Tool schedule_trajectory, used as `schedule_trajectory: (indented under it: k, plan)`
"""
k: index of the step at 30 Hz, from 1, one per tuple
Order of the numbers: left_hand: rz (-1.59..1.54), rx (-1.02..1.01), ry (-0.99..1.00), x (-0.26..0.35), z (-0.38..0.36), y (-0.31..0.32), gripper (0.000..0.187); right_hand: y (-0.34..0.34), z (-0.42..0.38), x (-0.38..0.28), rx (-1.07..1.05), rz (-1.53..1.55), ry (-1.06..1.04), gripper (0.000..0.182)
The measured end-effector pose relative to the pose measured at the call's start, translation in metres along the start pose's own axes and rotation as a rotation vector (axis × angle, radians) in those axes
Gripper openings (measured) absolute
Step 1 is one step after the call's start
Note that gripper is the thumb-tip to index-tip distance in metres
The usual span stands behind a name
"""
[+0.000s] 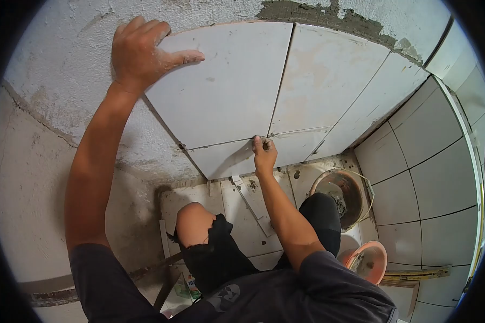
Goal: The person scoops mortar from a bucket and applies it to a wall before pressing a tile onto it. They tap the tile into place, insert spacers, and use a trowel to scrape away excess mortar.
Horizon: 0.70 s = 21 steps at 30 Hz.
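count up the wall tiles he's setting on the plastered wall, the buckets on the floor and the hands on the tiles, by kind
Large wall tiles, top row: 3, the left one under the left hand
Shorter tiles, lower row: 2, met at the joint by the right hand
Buckets: 2, mortar bucket and orange bucket
Hands: 2
Total: 9

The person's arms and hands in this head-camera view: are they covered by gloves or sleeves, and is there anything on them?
Both hands are bare, with no gloves, watch or rings visible. The left hand and right hand show pale dusty smears, likely mortar. The forearms are uncovered; short dark grey T-shirt sleeves end above the elbows.
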<state>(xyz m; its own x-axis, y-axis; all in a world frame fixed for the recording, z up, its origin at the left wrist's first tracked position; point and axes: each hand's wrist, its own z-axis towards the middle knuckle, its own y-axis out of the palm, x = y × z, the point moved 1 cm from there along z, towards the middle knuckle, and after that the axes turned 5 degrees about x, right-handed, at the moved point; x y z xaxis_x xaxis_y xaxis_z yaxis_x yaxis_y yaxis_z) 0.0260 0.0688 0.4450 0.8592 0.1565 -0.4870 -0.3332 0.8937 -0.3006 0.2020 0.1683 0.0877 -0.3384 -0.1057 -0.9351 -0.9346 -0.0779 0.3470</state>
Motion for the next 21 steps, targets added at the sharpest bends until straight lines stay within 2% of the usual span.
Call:
schedule_trajectory:
  k: [10,12,15,17,21]
  plan:
    - [-0.006,-0.035,0.008,-0.001,0.001,-0.002,0.061,-0.009,0.011,0.006,-0.115,-0.008,-0.017,0.019]
    - [-0.093,0.058,0.069,-0.002,0.001,0.0,0.056,-0.009,0.011,0.004,-0.131,-0.029,-0.025,0.02]
    - [-0.099,0.073,0.089,-0.003,0.002,0.001,0.056,-0.012,0.013,0.007,-0.1,-0.033,-0.028,0.023]
    - [-0.085,0.053,0.093,-0.003,0.003,-0.001,0.056,-0.014,0.016,0.006,-0.167,-0.128,-0.058,0.022]
    - [-0.06,-0.015,0.091,-0.005,0.001,-0.001,0.055,-0.012,0.013,0.003,-0.169,-0.097,-0.039,0.022]
